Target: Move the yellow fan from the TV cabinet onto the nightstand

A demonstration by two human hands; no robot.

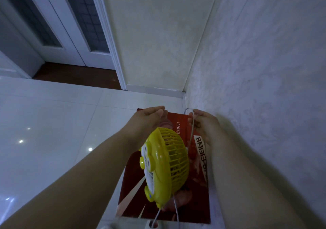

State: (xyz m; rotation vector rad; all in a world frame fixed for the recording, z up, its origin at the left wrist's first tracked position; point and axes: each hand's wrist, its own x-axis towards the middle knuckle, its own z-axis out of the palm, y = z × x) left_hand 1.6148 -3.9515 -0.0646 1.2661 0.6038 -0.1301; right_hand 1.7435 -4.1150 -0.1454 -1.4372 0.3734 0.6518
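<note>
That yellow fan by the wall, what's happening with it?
A person is handling the yellow fan and its white cord above a red printed sheet lying on the floor by the wall. The right hand pinches the cord near the wall corner. The left hand reaches forward above the fan, fingers together; whether it holds anything cannot be told. No cabinet or nightstand is in view.

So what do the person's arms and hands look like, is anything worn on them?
Both forearms are bare as far as the view shows: no sleeves. The left hand and right hand wear no gloves, and no watch, bracelet or ring can be seen. The dim light hides finer details.
</note>
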